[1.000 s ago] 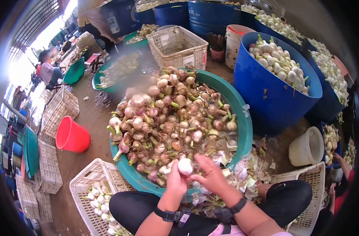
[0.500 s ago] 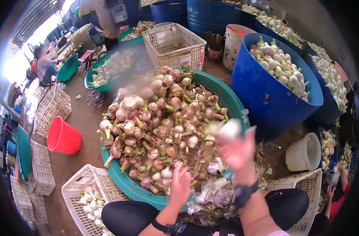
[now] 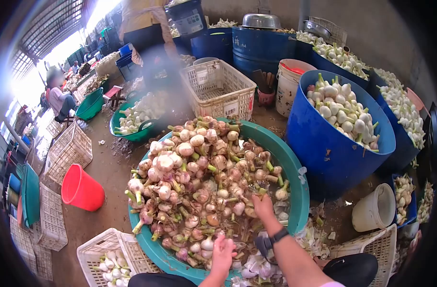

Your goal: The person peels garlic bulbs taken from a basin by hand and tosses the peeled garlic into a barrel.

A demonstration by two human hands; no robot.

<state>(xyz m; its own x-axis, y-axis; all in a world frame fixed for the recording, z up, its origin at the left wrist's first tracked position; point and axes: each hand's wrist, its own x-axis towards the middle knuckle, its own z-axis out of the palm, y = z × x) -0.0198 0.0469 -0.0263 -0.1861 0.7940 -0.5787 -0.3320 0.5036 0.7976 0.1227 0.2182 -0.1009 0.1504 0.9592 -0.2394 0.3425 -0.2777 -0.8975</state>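
Note:
A wide green tub (image 3: 301, 191) holds water and a heap of unpeeled garlic bulbs (image 3: 199, 172) with cut green stems. My left hand (image 3: 223, 253) is over the tub's near part, fingers apart, with nothing in it. Farther right, my right hand (image 3: 263, 206) reaches down among the bulbs, its fingers around the stem end of one bulb, partly hidden. Peel scraps (image 3: 261, 268) lie at the tub's near right edge. Peeled white bulbs (image 3: 114, 268) lie in a white crate (image 3: 91, 251) at the lower left.
On the right a blue barrel (image 3: 333, 162) holds white bulbs, with a cream bucket (image 3: 374, 208) below it. A red bucket (image 3: 83, 187) stands left. Behind the tub are an empty crate (image 3: 218, 88) and a standing person (image 3: 144, 28); another person (image 3: 60, 98) sits far left.
The white bulb has left my hands. My right hand swung right with it, then came back down into the tub. My left hand opened and moved lower. The view has tilted up.

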